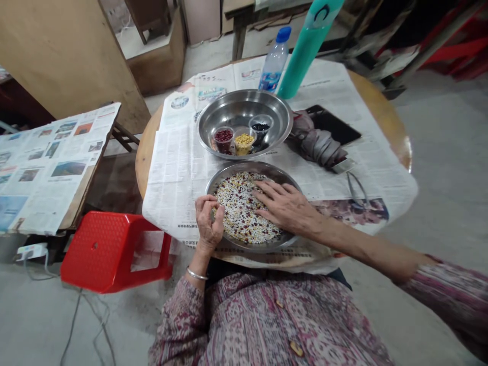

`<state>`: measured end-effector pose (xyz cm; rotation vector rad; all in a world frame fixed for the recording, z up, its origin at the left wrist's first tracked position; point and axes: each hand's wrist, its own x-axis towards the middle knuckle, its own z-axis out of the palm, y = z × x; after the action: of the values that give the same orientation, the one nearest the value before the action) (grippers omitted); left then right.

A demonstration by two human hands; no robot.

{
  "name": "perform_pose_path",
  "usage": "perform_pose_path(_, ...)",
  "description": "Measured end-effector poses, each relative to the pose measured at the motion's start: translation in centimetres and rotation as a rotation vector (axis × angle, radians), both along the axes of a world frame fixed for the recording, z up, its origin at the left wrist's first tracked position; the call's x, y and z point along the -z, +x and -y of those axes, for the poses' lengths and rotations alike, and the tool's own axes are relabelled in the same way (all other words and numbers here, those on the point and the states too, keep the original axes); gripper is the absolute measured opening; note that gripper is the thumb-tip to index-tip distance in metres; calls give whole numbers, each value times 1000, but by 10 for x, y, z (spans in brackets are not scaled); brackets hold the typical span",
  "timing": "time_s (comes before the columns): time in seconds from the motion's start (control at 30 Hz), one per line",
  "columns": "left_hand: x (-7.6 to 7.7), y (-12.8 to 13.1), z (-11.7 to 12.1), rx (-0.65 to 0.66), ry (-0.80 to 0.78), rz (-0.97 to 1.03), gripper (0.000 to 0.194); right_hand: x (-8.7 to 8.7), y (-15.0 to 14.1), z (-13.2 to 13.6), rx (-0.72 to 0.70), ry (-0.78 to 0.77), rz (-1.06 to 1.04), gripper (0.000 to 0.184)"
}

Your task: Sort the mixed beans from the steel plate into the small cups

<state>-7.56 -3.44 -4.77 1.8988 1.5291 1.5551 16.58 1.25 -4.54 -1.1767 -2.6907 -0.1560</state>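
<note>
The right hand point(285, 207) was spread on mixed beans and grains point(240, 213) in a steel bowl point(253, 168); the left hand point(206, 221) was pinched at its edge, its hold unclear. Three small bean-filled cups point(244, 141) were held in another bowl point(244, 99) beyond.

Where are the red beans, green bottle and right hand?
red beans point(223, 135), head view, middle of the heap
green bottle point(305, 56), head view, middle of its body
right hand point(285, 206), head view, back of the hand

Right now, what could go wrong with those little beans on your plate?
The mixed beans and grains spread close to the steel plate's rim, so the right hand might push some over. The plate sits near the table's edge, so spilled ones could fall. The left hand might drop anything it pinches.
</note>
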Motion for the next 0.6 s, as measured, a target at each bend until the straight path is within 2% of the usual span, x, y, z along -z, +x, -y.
perform_pose_path(0.1,0,0,0,1,7,5,21,-6,2,17,-1,-88,-49,29)
perform_pose_path(0.23,-1,1,0,3,11,12,21,-3,-17,28,-60,-262,-188,25)
perform_pose_path(0.37,-1,0,0,3,9,4,20,1,-47,21,-180,-358,-268,29)
perform_pose_path(0.43,-1,0,0,-4,5,-5,20,1,-56,11,-193,-365,-278,29)
perform_pose_path(0.5,-1,0,0,-7,-2,-7,20,-1,-59,-3,-138,-354,-281,30)
perform_pose_path(0.6,-1,0,0,2,-3,4,20,-4,-53,-24,33,-332,-292,32)
